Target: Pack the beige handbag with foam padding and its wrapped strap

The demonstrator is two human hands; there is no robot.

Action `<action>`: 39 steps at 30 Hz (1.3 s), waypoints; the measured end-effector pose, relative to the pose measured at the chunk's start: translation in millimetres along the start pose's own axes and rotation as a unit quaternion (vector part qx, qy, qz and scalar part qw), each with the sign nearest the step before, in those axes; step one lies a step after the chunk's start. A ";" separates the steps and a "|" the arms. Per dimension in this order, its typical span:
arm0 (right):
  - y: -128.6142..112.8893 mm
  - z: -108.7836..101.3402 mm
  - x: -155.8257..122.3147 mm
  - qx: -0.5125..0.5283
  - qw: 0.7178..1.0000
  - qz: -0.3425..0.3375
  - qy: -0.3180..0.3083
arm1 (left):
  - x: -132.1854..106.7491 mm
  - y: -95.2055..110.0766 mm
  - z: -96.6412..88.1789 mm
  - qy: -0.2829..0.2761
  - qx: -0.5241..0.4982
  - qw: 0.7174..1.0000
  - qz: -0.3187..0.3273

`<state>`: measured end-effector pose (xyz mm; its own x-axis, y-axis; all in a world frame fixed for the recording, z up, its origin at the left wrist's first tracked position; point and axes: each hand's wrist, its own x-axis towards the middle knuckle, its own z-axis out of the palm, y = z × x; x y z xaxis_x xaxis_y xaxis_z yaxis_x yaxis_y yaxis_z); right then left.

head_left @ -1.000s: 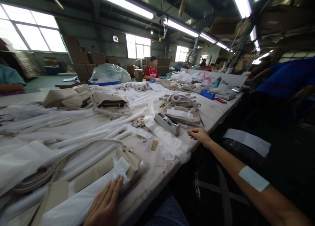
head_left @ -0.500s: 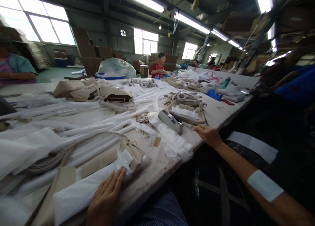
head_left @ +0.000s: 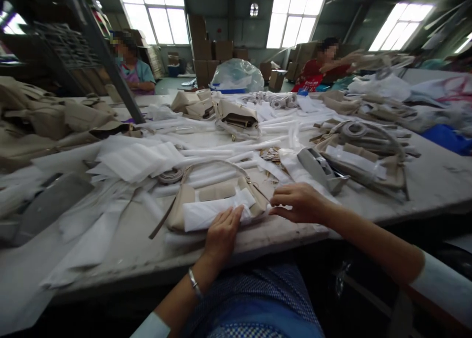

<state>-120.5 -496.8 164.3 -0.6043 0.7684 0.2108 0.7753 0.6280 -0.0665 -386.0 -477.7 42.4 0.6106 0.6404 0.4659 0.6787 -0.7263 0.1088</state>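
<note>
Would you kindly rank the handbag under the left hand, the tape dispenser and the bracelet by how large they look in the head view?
Largest to smallest:
1. Handbag under the left hand
2. Tape dispenser
3. Bracelet, smallest by far

1. Our left grip lies flat, palm down, just past 6 o'clock, the left fingers together and pointing toward 1 o'clock.
2. Our left forearm runs in from 7 o'clock, the left wrist nearly straight.
3. Our right grip sits near 4 o'clock, right fingers half-curled toward 9 o'clock, thumb beneath.
4. Our right forearm extends from 4 o'clock.
</note>
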 end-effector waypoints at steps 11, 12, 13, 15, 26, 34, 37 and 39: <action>-0.4 26.6 90.3 -0.013 0.984 -0.043 -0.172 | -1.4 0.8 5.9 0.033 -0.022 0.999 -0.015; -1.0 26.9 93.8 -0.017 0.982 -0.046 -0.183 | -1.6 0.5 6.2 0.033 -0.023 0.999 -0.014; -1.3 27.3 97.0 -0.022 0.980 -0.049 -0.193 | -1.9 0.3 6.6 0.031 -0.024 0.999 -0.012; -0.9 28.6 102.5 -0.036 0.976 -0.049 -0.209 | -2.4 -0.2 7.5 0.030 -0.029 0.999 -0.011; 9.9 42.2 131.0 -0.050 0.956 -0.056 -0.285 | -4.6 -0.8 8.8 0.026 -0.010 1.000 0.014; 9.3 39.9 143.6 -0.053 0.938 -0.052 -0.338 | -5.7 2.4 6.3 -0.004 -0.010 1.000 0.015; 9.7 38.7 149.1 -0.044 0.939 -0.041 -0.338 | -4.4 3.2 6.8 -0.005 -0.015 1.000 0.006; 10.6 39.4 153.8 -0.046 0.943 -0.033 -0.327 | -4.5 3.6 8.0 0.001 -0.017 1.000 0.002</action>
<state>-212.4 -367.2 157.7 -0.6122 0.6594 -0.4364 0.7270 0.6865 0.0175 -383.0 -481.2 33.6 0.6124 0.6375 0.4676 0.6625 -0.7365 0.1364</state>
